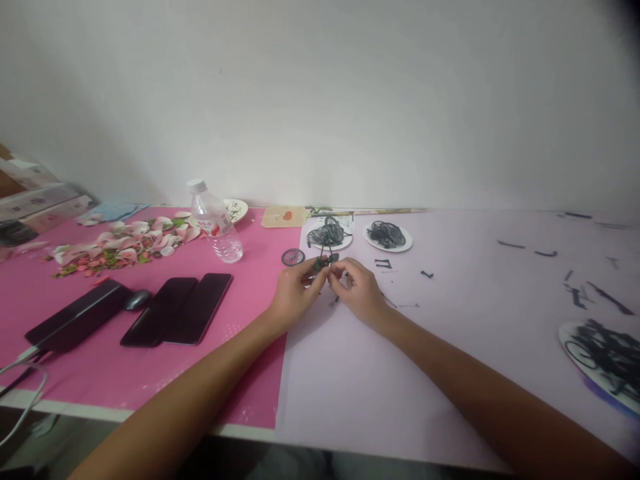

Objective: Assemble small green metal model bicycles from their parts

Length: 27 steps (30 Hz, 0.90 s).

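Both hands meet near the middle of the table over a small dark green model frame (pixel 324 259), which looks like a miniature bicycle part. My left hand (pixel 296 292) pinches it from the left, fingers curled. My right hand (pixel 356 288) pinches it from the right, fingers closed on the same piece or a tiny part of it. A loose small wheel (pixel 293 257) lies just left of the hands on the pink mat. Two white plates (pixel 388 236) with tangled black parts stand just behind the hands.
On the pink mat (pixel 150 373) lie two dark phones (pixel 183 310), a black box (pixel 75 317), a mouse (pixel 136 299), a clear water bottle (pixel 216 223) and a heap of pink petals (pixel 125 243). Small black parts (pixel 580 293) are scattered at right; another plate (pixel 603 357) sits at the right edge.
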Available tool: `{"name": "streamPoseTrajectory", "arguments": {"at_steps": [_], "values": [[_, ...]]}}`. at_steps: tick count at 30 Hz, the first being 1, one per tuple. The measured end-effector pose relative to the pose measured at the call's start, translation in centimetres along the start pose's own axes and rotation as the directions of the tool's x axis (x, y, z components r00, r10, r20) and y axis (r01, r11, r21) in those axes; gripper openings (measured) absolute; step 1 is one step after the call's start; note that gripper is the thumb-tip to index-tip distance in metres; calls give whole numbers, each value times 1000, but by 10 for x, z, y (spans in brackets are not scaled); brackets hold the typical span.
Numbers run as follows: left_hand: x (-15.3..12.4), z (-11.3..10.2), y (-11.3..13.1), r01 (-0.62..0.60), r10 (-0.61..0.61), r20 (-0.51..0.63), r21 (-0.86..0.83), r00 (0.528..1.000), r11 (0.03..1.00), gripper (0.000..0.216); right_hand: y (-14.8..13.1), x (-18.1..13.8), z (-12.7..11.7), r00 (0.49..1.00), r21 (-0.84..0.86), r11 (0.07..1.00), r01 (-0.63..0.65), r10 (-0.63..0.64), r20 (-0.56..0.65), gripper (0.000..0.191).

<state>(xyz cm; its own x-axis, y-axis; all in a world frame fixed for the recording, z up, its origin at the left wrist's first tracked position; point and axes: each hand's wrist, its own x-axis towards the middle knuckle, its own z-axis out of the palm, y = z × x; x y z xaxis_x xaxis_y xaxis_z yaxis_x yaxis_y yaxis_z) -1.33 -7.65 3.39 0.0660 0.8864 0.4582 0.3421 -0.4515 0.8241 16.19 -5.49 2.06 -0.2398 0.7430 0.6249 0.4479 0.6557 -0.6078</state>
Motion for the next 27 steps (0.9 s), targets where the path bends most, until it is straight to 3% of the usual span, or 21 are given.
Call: {"name": "streamPoseTrajectory", "arguments": {"at_steps": [27], "values": [[0, -3, -2, -67, 64, 29, 131, 998, 989, 29, 4, -1, 2, 992, -90, 988, 128, -129, -12, 7]]}}
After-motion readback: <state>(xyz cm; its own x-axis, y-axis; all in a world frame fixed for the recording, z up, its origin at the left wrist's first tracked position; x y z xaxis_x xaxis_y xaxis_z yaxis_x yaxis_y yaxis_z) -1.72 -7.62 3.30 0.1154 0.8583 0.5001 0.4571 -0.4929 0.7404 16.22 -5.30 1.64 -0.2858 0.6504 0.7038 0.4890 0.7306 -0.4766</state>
